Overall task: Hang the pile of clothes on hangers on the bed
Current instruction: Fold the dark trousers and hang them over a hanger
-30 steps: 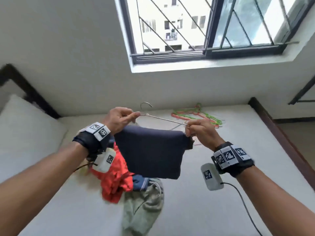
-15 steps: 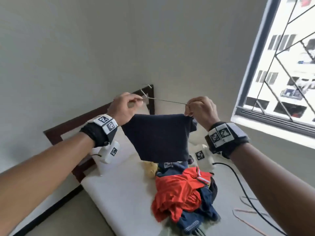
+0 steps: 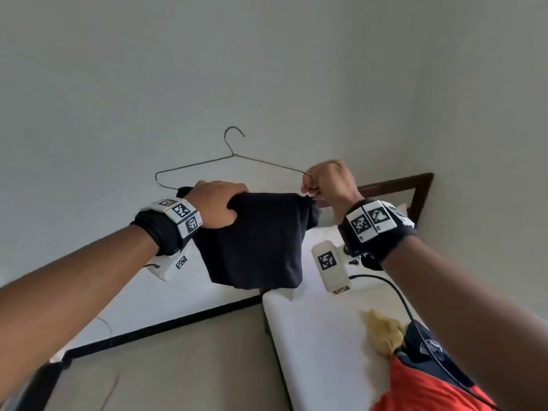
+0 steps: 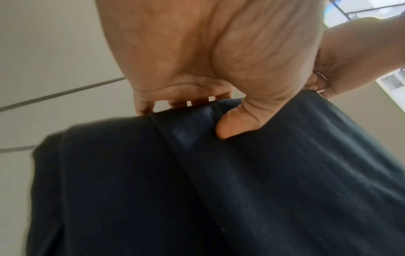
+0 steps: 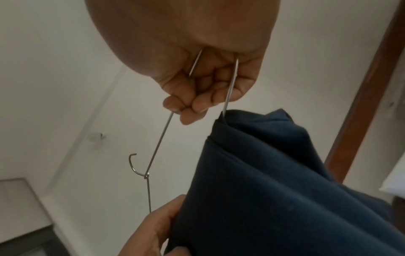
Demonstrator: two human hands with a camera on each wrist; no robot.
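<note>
A thin metal wire hanger (image 3: 207, 163) is held up in front of the wall, hook upward. A dark navy garment (image 3: 258, 241) is folded over its lower bar and hangs down. My left hand (image 3: 221, 204) grips the garment's top edge together with the bar near the hanger's left end; the thumb presses into the cloth (image 4: 238, 124). My right hand (image 3: 324, 183) pinches the hanger's right corner, both wires running through its curled fingers (image 5: 197, 104). The pile of clothes (image 3: 430, 378), orange on top with navy and yellow pieces, lies on the bed at the lower right.
The white mattress (image 3: 320, 336) runs along the right, with a dark wooden headboard (image 3: 415, 188) against the wall. Beige floor (image 3: 178, 366) lies to the left of the bed. A black cable (image 3: 397, 295) trails from my right wrist over the pile.
The view has swung left, away from the window. The hanger stands more upright now. My left hand has shifted from the hook area down onto the garment's top edge.
</note>
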